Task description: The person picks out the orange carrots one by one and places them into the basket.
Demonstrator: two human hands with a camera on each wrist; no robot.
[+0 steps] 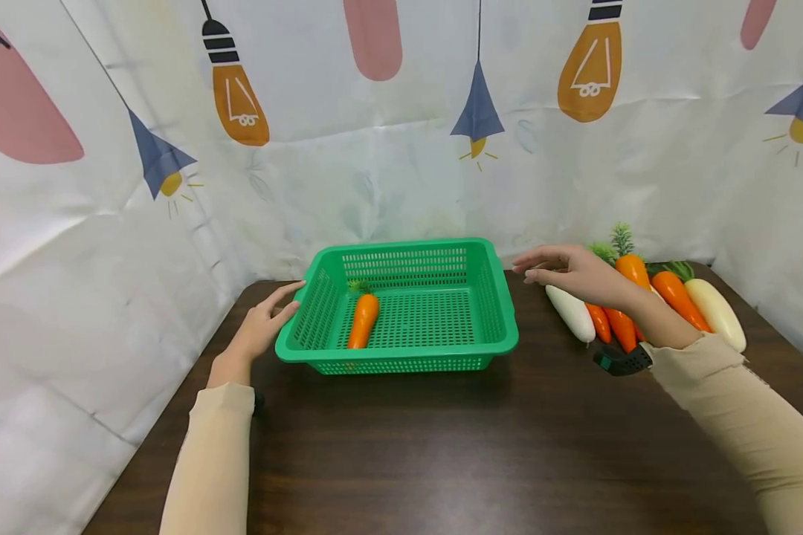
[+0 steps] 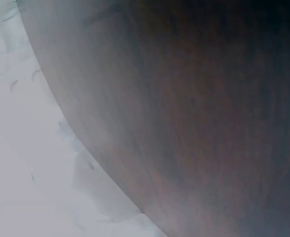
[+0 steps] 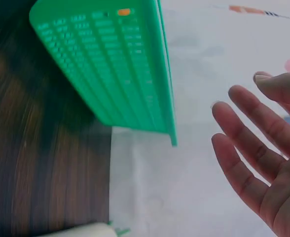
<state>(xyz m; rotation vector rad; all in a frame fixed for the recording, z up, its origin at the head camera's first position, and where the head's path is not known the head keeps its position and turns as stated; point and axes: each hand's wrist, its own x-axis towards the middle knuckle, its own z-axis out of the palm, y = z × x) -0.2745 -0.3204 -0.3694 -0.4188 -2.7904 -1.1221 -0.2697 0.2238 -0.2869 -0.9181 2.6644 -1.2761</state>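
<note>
A green plastic basket (image 1: pixel 401 356) with slotted walls sits toward the back of the table. One toy carrot (image 1: pixel 363 319) with a leafy top lies inside it, at the left. My left hand (image 1: pixel 259 325) is at the basket's left side, fingertips right at the rim, fingers loosely extended. Off the basket's right rim hovers my right hand (image 1: pixel 567 272), its palm bare and fingers spread and slightly bent. The right wrist view shows that hand (image 3: pixel 263 153) holding nothing, apart from the basket wall (image 3: pixel 100 64). The left wrist view catches neither the left hand nor the basket.
Right of the basket, partly behind my right forearm, lies a pile of toy vegetables: several carrots (image 1: pixel 679 297), a white radish (image 1: pixel 571 313) and a cream-coloured long vegetable (image 1: pixel 716 312). The dark wooden table (image 1: pixel 401 446) meets a printed white curtain (image 1: pixel 401 186) at the back and left.
</note>
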